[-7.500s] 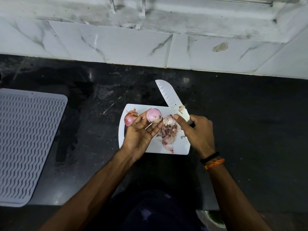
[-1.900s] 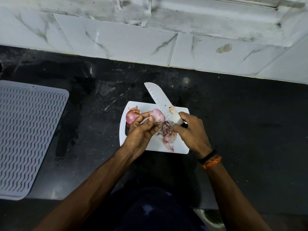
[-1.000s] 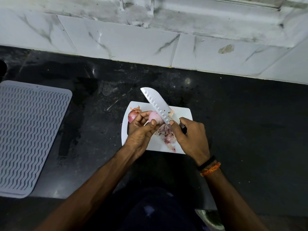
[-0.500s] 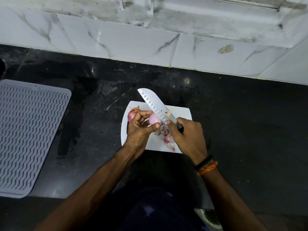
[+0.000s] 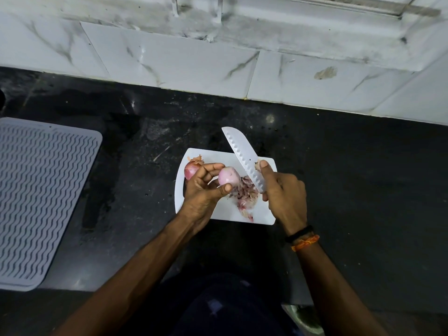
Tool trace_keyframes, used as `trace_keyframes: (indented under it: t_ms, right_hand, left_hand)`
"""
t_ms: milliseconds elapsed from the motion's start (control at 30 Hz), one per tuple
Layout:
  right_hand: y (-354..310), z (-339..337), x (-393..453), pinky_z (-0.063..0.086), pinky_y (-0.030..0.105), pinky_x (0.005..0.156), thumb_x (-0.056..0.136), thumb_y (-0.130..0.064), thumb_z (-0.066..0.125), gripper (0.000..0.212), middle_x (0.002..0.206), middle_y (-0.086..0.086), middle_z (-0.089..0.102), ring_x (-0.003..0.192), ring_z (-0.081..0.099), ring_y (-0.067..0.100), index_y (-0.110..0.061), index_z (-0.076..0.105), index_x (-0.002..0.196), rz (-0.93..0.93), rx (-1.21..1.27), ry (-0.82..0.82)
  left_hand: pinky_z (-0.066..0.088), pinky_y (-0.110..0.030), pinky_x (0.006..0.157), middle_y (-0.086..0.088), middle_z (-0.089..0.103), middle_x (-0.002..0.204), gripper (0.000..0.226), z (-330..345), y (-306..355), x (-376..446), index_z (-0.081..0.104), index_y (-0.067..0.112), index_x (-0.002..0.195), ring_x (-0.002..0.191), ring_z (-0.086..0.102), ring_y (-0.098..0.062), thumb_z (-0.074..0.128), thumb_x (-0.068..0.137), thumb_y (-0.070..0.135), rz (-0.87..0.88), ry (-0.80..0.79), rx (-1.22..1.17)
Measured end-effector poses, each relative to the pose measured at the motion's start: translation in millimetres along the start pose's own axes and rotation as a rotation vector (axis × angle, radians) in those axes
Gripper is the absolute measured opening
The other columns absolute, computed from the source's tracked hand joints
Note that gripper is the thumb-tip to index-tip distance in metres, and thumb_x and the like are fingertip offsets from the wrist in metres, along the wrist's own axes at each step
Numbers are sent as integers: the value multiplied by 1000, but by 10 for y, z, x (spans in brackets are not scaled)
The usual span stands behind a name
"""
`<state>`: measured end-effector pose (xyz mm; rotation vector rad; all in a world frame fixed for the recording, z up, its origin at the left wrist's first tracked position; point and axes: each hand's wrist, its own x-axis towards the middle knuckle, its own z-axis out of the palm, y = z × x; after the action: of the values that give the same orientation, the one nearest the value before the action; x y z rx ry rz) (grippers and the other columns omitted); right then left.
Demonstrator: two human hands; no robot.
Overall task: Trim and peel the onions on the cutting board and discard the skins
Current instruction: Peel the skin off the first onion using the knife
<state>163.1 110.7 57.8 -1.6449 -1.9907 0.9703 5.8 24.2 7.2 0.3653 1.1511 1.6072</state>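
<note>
My left hand (image 5: 202, 190) holds a pale pink peeled onion (image 5: 229, 179) between thumb and fingers, just above the white cutting board (image 5: 218, 156). My right hand (image 5: 283, 195) grips the handle of a wide knife (image 5: 242, 156); its blade points up and to the left, its edge close to the onion's right side. A scrap of skin sits under my right thumb on the blade. An unpeeled red onion (image 5: 190, 169) lies on the board's left corner, partly behind my left fingers. A pile of onion skins (image 5: 244, 197) lies on the board between my hands.
The board rests on a black stone counter (image 5: 351, 190). A grey ribbed drying mat (image 5: 41, 197) covers the counter at the left. White marble-pattern wall tiles (image 5: 184, 64) run along the back. The counter's front edge is near my body.
Over the last second the knife blade has swung from across the onion to its right side. My left hand has turned the onion, showing more of its peeled face.
</note>
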Motion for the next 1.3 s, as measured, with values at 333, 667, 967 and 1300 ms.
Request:
trace_keyframes:
  t_ms: [333,667,967,1300]
  right_hand:
    - [217,31,83,53,38,51,76,-82,49,70,53,-2,58,51,59,17,-16,57,55,39,-245,113]
    - [314,126,128,58,29,65,65,-50,86,41,86,-10,72,78,68,8,-22,73,93,202,58,-119]
    - [184,129,120,39,11,41,69,-15,86,26,73,-4,69,51,58,1,-14,74,93,280,339,-204]
    - [108,107,82,37,19,40,74,-1,71,17,72,3,66,49,51,8,-8,70,90,281,397,-247]
  left_hand:
    - [50,-37,100,-23,53,139,83,-10,32,-52,51,0,135,125,57,-28,91,64,16,-64,-198,-112]
    - [55,-38,96,-1,70,117,57,18,33,-6,67,15,114,110,67,-20,91,63,6,223,-37,557]
    - [42,-10,90,-3,55,121,57,-19,3,62,62,5,112,112,47,10,92,64,14,647,68,1046]
    - [48,-53,93,6,59,111,48,-27,54,71,71,14,102,110,53,-3,92,61,24,611,61,1004]
